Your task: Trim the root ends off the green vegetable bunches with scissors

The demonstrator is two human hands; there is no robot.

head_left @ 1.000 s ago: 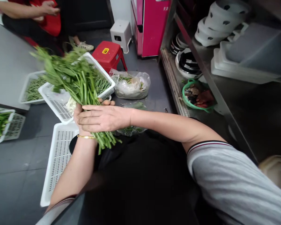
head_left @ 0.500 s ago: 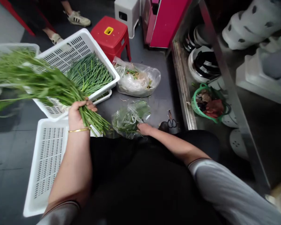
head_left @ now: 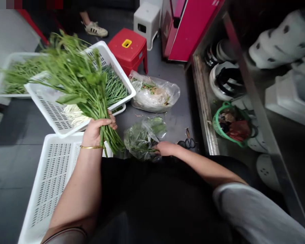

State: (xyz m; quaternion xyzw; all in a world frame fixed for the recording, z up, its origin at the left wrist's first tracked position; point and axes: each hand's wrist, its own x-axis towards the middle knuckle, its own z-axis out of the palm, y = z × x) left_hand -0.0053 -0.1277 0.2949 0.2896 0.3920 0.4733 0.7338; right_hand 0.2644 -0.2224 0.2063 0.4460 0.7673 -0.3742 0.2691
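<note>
My left hand [head_left: 99,130] is wrapped round the stems of a large bunch of leafy greens [head_left: 87,79], its leaves fanning up and to the left. Below, a clear plastic bag [head_left: 139,137] with more leafy greens in it lies on the floor. At its right side is my right hand [head_left: 165,148], fingers closed at the bag's edge by some green stems; exactly what they grip is hidden. Under the held bunch stands a white basket [head_left: 130,93] with long green stalks [head_left: 114,86] and pale white stalks [head_left: 75,113]. Scissors [head_left: 190,139] lie right of my right hand.
A second white basket [head_left: 49,176] stands near my left forearm; another [head_left: 1,91], at far left, holds green beans [head_left: 22,73]. Ahead are a bag of scraps [head_left: 155,96], a red stool [head_left: 128,45] and a white stool [head_left: 147,20]. Metal shelving [head_left: 254,88] with a green colander [head_left: 218,128] borders the right.
The bunch in my left hand has swung from pointing left to more upright, over the basket. My right hand stays at the plastic bag. The whole view has shifted slightly.
</note>
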